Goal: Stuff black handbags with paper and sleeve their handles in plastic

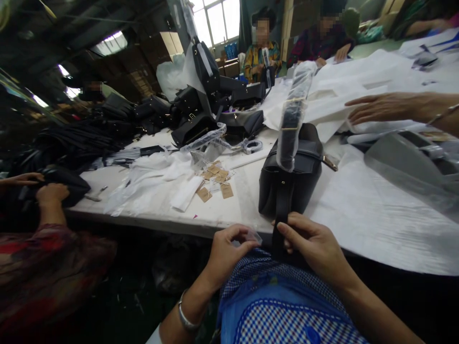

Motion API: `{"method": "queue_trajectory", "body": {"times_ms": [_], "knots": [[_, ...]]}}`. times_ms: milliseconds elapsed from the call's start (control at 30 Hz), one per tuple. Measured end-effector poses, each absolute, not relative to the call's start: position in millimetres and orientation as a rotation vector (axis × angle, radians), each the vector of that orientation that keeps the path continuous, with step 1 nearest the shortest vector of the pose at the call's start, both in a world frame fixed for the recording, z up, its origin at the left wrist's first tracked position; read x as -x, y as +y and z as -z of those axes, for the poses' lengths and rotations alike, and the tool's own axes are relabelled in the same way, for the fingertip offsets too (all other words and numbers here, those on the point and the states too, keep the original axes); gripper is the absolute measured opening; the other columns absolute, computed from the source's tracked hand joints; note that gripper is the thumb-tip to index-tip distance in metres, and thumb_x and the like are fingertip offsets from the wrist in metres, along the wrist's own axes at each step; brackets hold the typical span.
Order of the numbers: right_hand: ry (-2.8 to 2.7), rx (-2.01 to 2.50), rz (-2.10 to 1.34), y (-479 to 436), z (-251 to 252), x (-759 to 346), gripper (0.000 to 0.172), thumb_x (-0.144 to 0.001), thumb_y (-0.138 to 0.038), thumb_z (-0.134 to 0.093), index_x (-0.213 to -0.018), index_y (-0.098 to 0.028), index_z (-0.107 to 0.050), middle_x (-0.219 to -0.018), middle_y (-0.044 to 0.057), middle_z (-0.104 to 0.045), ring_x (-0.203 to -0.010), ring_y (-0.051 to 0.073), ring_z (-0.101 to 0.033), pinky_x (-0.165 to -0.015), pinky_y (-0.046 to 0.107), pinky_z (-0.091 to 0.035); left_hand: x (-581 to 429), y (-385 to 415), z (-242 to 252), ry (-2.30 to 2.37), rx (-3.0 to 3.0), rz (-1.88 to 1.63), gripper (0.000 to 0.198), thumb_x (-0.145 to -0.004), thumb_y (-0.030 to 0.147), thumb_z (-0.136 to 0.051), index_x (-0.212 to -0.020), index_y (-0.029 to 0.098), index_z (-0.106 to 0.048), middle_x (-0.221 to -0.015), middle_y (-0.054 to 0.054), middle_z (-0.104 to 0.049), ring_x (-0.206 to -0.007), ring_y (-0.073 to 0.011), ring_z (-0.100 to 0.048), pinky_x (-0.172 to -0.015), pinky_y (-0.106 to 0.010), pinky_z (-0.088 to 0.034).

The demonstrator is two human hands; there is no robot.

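Observation:
A black handbag [272, 191] stands on the white-covered table near its front edge, one handle wrapped in clear plastic film [300, 95]. From its near end a black strap [282, 196] hangs down over the table edge. My right hand [311, 239] is closed on this strap, thumb on top. Left of it, my left hand [231, 251] pinches a small piece of clear plastic [254, 236] between thumb and fingertips. The strap's lower end is hard to make out against the dark below.
Brown paper tags [217, 179] lie left of the bag, near a roll of clear tape [252, 146]. More black handbags [193, 126] are piled behind. A co-worker's hand [383, 107] reaches in from the right; another person's hands [52, 191] handle a black bag at left.

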State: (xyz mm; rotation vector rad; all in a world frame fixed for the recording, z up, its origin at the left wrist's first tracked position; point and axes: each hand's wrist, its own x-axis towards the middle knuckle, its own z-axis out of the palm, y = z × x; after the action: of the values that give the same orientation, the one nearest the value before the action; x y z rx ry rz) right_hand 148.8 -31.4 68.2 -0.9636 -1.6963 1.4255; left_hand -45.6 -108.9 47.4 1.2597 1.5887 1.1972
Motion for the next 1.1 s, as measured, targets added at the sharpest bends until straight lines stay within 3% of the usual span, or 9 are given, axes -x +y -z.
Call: {"method": "queue_trajectory", "body": {"times_ms": [433, 700, 933, 1100], "knots": [[-1.709, 0.966, -0.954, -41, -57, -127, 0.028, -0.092, -0.036, -0.065, -0.069, -0.020, -0.066, -0.072, 0.001, -0.059, -0.063, 0.013, -0.058, -0.061, 0.025, -0.048, 40, -119, -45, 1.626, -1.222, -1.131, 0.013, -0.073, 0.024, -0.082, -0.085, 0.022, -0.077, -0.079, -0.001, -0.075, -0.072, -0.0183, -0.068, -0.070, -0.026, -0.052], [-1.792, 0.965, -0.956, -40, -53, -128, 0.031, -0.094, -0.037, -0.062, -0.067, -0.020, -0.064, -0.071, 0.001, -0.059, -0.065, 0.015, -0.058, -0.064, 0.027, -0.046, 42, -118, -40, 1.531, -1.099, -1.186, 0.016, -0.074, 0.026, -0.082, -0.088, 0.022, -0.078, -0.082, -0.003, -0.077, -0.076, -0.0207, -0.071, -0.072, -0.027, -0.055], [-1.835, 0.977, -0.981, -33, -49, -131, 0.031, -0.092, -0.041, -0.063, -0.070, -0.020, -0.064, -0.075, 0.003, -0.061, -0.070, 0.016, -0.058, -0.065, 0.028, -0.047, 33, -104, -39, 1.415, -1.028, -1.264, 0.022, -0.085, 0.039, -0.071, -0.093, 0.019, -0.079, -0.089, -0.006, -0.078, -0.081, -0.0215, -0.072, -0.074, -0.028, -0.055], [-1.708, 1.065, -1.067, -27, -47, -147, 0.032, -0.094, -0.047, -0.058, -0.098, -0.019, -0.072, -0.091, 0.006, -0.069, -0.077, 0.018, -0.065, -0.068, 0.028, -0.053, 15, -85, -43, 1.317, -0.886, -1.382, 0.028, -0.085, 0.042, -0.072, -0.094, 0.017, -0.079, -0.090, -0.007, -0.077, -0.083, -0.0209, -0.070, -0.074, -0.028, -0.054]]}}
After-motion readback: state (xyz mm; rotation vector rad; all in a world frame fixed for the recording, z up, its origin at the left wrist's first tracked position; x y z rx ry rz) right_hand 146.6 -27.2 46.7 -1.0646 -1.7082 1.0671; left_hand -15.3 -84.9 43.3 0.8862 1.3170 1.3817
